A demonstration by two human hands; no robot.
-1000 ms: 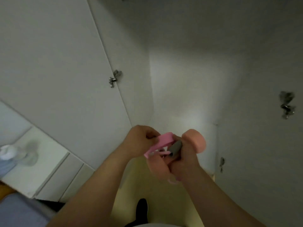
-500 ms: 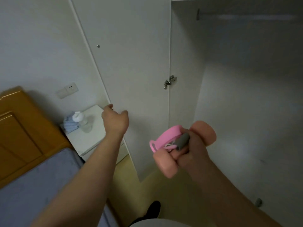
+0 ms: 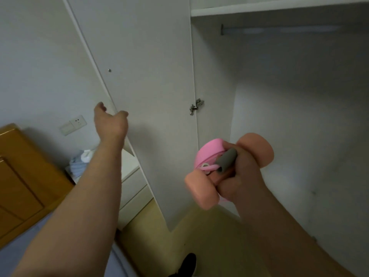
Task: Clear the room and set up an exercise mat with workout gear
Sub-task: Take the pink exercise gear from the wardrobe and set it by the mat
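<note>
Peach dumbbell [image 3: 199, 188], pink band [image 3: 209, 152] and grey handle [image 3: 227, 159] bundled in right hand [image 3: 239, 176], fingers wrapped tight, in front of open wardrobe [image 3: 299, 116]. Left hand [image 3: 110, 122] pinches wardrobe door [image 3: 149, 76] at edge. Gear apparently fetched; mat not in view, layout still to do. Wardrobe interior shows hanging rail [image 3: 279, 30] under shelf [image 3: 259, 9].

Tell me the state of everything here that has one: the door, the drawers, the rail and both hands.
Wardrobe door: open.
Nightstand drawers: closed.
Hanging rail: bare.
Left hand: grips the door's edge.
Right hand: holds dumbbell, pink band and grey handle.
</note>
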